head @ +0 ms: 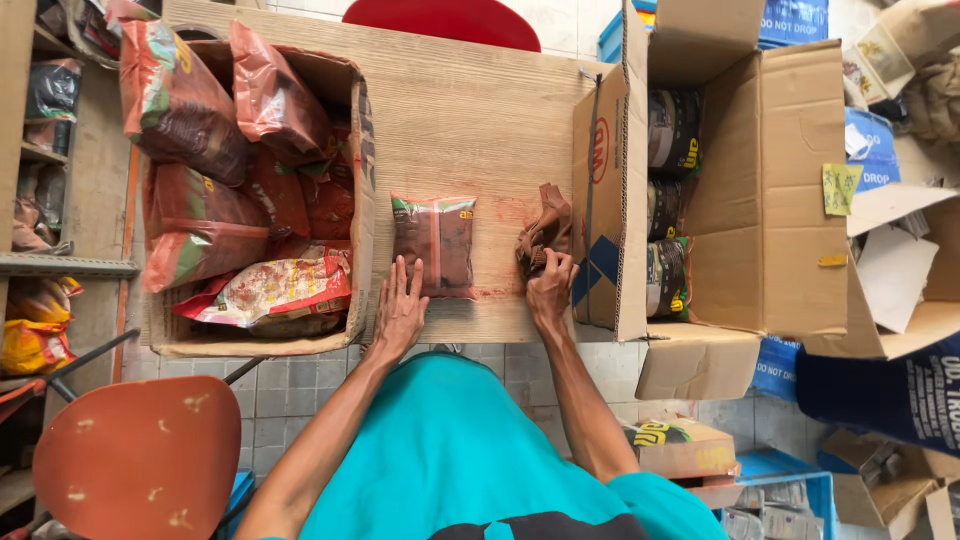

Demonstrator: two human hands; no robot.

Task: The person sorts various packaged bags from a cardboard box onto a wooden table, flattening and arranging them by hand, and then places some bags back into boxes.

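Under the left hand (400, 312), a flat brown packet (434, 246) is pinned to the wooden table (470, 120); the fingers are spread flat against the packet's near left edge, nothing clasped, seemingly to keep it from sliding. Just right of that packet, the right hand (550, 290) is closed over a crumpled brown cloth (542, 232), bunched against the tabletop, likely for wiping; faint reddish smears are seen on the wood around it. Right of the cloth, an open cardboard box (760, 200) is stood with its flap up, dark packets (672, 200) stacked inside it, close enough for easy reach. Left of the flat hand, a second carton (362, 180) is filled with red and brown bags (200, 150). Nearer the body, an orange chair (140, 460) is seen at the left.
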